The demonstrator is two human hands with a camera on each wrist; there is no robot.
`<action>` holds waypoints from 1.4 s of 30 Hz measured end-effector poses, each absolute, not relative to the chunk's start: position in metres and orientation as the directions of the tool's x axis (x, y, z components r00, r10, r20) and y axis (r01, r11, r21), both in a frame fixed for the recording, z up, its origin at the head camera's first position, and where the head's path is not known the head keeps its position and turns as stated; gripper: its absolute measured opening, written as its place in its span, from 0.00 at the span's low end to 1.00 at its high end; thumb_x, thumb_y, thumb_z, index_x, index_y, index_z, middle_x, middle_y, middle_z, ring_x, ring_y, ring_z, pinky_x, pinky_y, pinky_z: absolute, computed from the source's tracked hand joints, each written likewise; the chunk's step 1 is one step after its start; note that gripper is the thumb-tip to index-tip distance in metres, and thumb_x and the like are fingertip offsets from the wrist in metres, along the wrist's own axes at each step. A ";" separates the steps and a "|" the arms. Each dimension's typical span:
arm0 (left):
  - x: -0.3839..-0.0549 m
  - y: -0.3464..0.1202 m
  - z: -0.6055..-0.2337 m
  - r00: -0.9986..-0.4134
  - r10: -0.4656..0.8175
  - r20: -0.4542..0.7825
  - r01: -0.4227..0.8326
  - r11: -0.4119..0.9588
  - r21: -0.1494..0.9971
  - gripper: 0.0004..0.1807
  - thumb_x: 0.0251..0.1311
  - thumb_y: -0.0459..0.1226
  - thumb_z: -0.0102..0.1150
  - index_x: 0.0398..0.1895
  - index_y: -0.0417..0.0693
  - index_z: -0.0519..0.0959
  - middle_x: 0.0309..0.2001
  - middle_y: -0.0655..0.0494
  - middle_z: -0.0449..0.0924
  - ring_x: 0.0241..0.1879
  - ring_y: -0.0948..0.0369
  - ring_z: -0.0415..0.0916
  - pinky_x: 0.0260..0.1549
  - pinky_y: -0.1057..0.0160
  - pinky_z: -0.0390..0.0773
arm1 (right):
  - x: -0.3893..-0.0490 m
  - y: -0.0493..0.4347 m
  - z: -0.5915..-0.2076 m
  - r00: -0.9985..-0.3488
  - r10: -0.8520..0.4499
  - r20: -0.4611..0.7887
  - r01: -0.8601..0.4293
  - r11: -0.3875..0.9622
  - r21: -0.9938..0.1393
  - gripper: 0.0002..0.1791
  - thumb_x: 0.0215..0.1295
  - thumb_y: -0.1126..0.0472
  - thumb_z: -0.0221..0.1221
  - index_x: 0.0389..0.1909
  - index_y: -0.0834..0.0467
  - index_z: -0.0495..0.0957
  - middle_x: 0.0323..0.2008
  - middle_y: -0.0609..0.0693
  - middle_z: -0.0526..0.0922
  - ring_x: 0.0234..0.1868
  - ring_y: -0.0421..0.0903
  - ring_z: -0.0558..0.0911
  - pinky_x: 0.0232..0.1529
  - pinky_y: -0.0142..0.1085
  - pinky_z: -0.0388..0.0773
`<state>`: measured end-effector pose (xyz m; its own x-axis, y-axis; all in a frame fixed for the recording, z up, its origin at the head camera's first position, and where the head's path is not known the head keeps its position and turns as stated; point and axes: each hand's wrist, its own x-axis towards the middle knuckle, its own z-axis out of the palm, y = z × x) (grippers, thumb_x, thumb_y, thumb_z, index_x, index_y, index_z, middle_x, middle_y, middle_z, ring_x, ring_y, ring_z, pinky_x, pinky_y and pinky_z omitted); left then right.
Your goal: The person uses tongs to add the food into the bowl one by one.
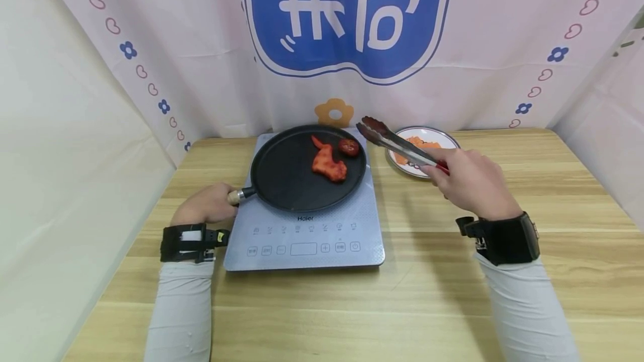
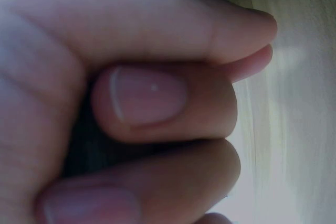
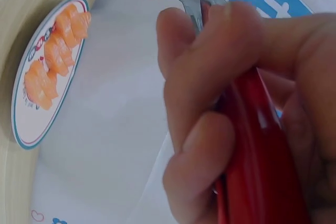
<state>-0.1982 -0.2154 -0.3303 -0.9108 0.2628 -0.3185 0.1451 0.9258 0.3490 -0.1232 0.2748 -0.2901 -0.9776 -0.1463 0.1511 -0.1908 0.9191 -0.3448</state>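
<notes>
Head view: tongs [image 1: 405, 150] in right hand [image 1: 475, 180] partly hide plate [image 1: 444, 136]

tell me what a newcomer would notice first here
Probably the black frying pan on the Haier induction cooktop, with a red chicken wing and tomato half towards its right side. The left hand grips the pan's handle; the right hand holds tongs near a plate of salmon slices.

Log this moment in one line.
left hand: grips pan handle; right hand: holds tongs; pan: on cooktop, food inside; plate: orange-pink slices
</notes>
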 end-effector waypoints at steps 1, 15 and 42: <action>-0.198 -0.216 -0.330 -0.911 0.261 -0.318 0.144 0.927 0.348 0.14 0.61 0.32 0.55 0.21 0.53 0.65 0.22 0.58 0.67 0.24 0.58 0.70 0.25 0.61 0.70 | -0.123 0.276 -0.289 -0.979 -0.143 0.145 -0.185 0.920 -0.344 0.22 0.75 0.51 0.61 0.67 0.48 0.80 0.19 0.47 0.71 0.23 0.48 0.71 0.24 0.40 0.60; -0.198 -0.214 -0.330 -0.908 0.269 -0.321 0.150 0.925 0.349 0.12 0.61 0.31 0.55 0.22 0.52 0.67 0.23 0.56 0.69 0.25 0.57 0.71 0.25 0.60 0.71 | -0.119 0.293 -0.282 -0.990 -0.115 0.086 -0.138 0.928 -0.345 0.21 0.76 0.49 0.59 0.65 0.50 0.79 0.22 0.47 0.76 0.24 0.48 0.75 0.25 0.40 0.63; -0.198 -0.214 -0.330 -0.910 0.264 -0.319 0.146 0.926 0.349 0.13 0.61 0.31 0.54 0.22 0.52 0.65 0.23 0.57 0.66 0.23 0.58 0.69 0.25 0.61 0.70 | -0.126 0.312 -0.289 -0.995 -0.076 -0.065 -0.044 0.919 -0.393 0.31 0.77 0.47 0.59 0.74 0.57 0.71 0.26 0.51 0.84 0.25 0.45 0.81 0.26 0.40 0.67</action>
